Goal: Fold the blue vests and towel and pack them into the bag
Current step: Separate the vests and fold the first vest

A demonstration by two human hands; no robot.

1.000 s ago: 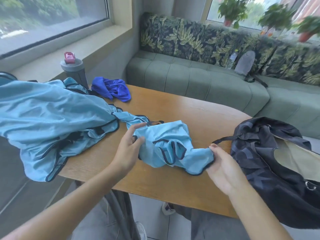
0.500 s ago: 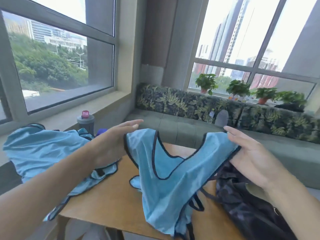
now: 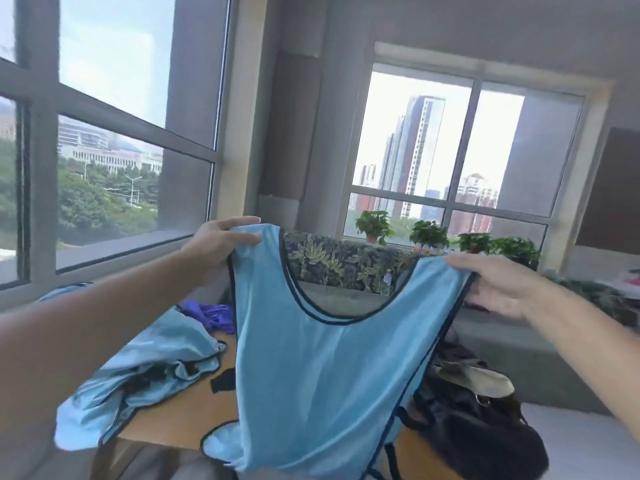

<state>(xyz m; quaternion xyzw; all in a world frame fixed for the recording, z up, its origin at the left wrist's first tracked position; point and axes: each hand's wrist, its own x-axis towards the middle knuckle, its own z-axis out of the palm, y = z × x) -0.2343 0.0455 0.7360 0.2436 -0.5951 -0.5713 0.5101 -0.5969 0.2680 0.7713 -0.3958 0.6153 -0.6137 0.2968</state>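
A light blue vest (image 3: 322, 382) with dark trim hangs spread out in front of me, above the wooden table (image 3: 180, 417). My left hand (image 3: 221, 240) pinches its left shoulder strap and my right hand (image 3: 498, 285) grips its right shoulder strap. More light blue vests (image 3: 138, 372) lie in a crumpled heap on the table's left side. A dark blue towel (image 3: 211, 313) lies bunched behind that heap. The black bag (image 3: 474, 427) sits open on the table's right side, partly hidden behind the hanging vest.
A green sofa with leaf-patterned cushions (image 3: 339, 261) runs behind the table under the window. Potted plants (image 3: 429, 233) stand on the sill. A large window (image 3: 104, 168) and its ledge lie to the left.
Both hands lifted one vest off the table and spread it out, raising it higher. My view tilted up from the table toward the windows.
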